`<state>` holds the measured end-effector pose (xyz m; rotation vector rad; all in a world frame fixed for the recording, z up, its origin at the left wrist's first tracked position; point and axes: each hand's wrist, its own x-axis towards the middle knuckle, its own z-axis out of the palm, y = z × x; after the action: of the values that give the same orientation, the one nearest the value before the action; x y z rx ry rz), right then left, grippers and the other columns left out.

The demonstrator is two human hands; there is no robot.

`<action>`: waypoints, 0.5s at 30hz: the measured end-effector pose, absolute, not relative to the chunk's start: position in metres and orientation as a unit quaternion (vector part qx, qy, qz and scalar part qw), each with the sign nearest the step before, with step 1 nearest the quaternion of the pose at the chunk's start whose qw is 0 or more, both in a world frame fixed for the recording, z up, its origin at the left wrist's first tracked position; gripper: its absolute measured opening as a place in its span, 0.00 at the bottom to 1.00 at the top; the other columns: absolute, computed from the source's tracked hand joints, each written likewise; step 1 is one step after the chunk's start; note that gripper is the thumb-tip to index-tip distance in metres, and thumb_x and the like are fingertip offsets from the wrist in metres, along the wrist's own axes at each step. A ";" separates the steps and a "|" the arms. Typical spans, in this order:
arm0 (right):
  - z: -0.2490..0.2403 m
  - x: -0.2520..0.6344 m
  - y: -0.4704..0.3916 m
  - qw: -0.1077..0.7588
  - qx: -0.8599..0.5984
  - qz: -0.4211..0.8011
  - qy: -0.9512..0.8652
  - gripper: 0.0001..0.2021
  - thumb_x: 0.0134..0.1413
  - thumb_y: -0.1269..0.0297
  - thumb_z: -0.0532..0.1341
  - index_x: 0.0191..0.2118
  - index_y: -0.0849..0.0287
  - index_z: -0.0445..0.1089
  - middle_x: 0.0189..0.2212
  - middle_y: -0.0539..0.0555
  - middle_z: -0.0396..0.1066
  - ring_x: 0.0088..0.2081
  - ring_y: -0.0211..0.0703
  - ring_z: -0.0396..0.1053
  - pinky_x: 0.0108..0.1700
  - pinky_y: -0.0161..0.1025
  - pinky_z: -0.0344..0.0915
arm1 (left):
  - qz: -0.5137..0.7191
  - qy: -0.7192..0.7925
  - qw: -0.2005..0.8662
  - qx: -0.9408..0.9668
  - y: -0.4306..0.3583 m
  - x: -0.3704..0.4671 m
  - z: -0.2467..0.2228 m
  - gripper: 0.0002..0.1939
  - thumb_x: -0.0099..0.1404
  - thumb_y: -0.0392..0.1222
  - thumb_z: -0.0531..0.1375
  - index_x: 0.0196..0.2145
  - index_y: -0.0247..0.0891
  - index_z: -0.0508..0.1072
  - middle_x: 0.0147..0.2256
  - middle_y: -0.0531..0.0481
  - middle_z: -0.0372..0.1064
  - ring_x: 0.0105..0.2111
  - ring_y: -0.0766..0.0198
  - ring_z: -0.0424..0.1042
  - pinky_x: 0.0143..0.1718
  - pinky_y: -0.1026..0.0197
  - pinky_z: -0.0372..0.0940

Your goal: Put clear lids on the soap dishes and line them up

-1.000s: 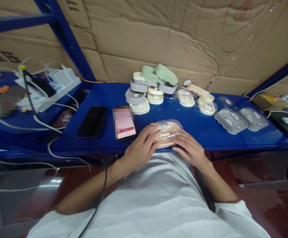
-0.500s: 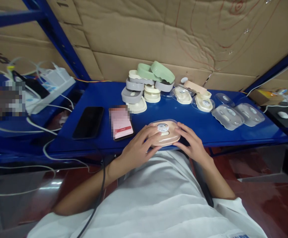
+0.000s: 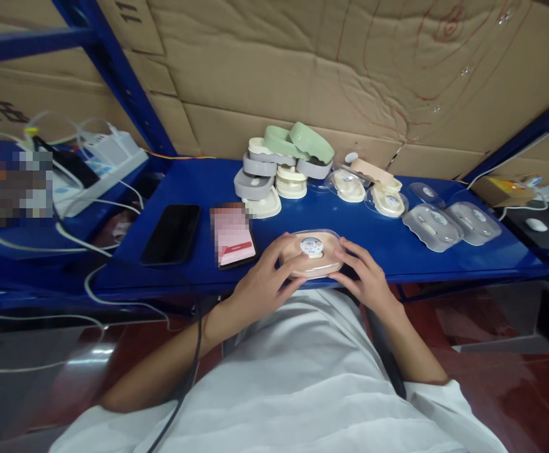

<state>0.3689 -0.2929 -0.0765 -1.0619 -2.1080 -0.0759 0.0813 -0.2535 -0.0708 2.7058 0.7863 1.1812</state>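
Observation:
At the table's front edge lies a pink oval plastic case (image 3: pixel 327 259) under a clear cover, with a round printed label (image 3: pixel 311 245) on top. My left hand (image 3: pixel 269 272) grips its left side, one finger stretched over the top near the label and the thumb at the front edge. On the other side my right hand (image 3: pixel 365 272) holds the right end, fingers on the top edge and thumb low at the front. The underside of the case is hidden.
Behind stands a pile of green, grey and cream case parts (image 3: pixel 274 163). Clear-covered cream cases (image 3: pixel 388 201) and grey cases (image 3: pixel 432 226) lie to the right. A black phone (image 3: pixel 171 234) and a lit phone (image 3: pixel 234 236) lie left. A dark cable (image 3: pixel 198 340) crosses my left forearm.
The camera view has shifted slightly. Both hands stay on the pink case, with only small finger movements; the label shows a little more clearly now.

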 end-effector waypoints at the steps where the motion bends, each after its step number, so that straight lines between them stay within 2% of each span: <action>1: -0.075 0.369 -0.293 0.382 -0.426 -0.016 -0.820 0.33 0.66 0.62 0.69 0.73 0.44 0.62 0.67 0.60 0.68 0.67 0.57 0.69 0.68 0.57 0.71 | 0.385 0.270 0.050 0.881 -0.254 0.081 -0.071 0.20 0.77 0.40 0.62 0.63 0.38 0.69 0.69 0.30 0.58 0.72 0.42 0.60 0.68 0.38 0.67; 3: -0.071 0.368 -0.294 0.388 -0.450 0.007 -0.804 0.30 0.66 0.59 0.69 0.71 0.45 0.65 0.66 0.59 0.70 0.66 0.57 0.71 0.68 0.57 0.71 | 0.378 0.291 0.071 0.876 -0.255 0.081 -0.072 0.20 0.77 0.41 0.61 0.64 0.39 0.68 0.72 0.31 0.54 0.73 0.41 0.58 0.68 0.38 0.66; 7: -0.069 0.368 -0.294 0.391 -0.467 0.015 -0.793 0.26 0.67 0.58 0.68 0.68 0.46 0.67 0.64 0.60 0.71 0.65 0.56 0.71 0.66 0.56 0.72 | 0.362 0.308 0.094 0.875 -0.257 0.082 -0.073 0.20 0.78 0.41 0.59 0.65 0.39 0.68 0.73 0.33 0.55 0.74 0.43 0.57 0.70 0.39 0.64; 13: -0.073 0.372 -0.293 0.393 -0.466 0.007 -0.793 0.25 0.69 0.62 0.66 0.68 0.47 0.66 0.64 0.60 0.69 0.65 0.56 0.70 0.66 0.56 0.72 | 0.362 0.359 0.115 0.853 -0.259 0.086 -0.070 0.24 0.78 0.45 0.60 0.67 0.41 0.65 0.75 0.35 0.51 0.72 0.47 0.61 0.66 0.47 0.70; 15: -0.074 0.372 -0.292 0.397 -0.461 0.002 -0.793 0.24 0.70 0.63 0.64 0.68 0.48 0.66 0.64 0.61 0.70 0.66 0.56 0.70 0.66 0.57 0.71 | 0.361 0.352 0.105 0.857 -0.259 0.085 -0.069 0.24 0.78 0.45 0.60 0.68 0.41 0.64 0.75 0.35 0.52 0.72 0.48 0.62 0.67 0.48 0.69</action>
<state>0.3724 -0.2917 -0.0740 -1.1690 -2.0100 0.0047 0.0854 -0.2591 -0.0689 2.5257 1.0375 1.0636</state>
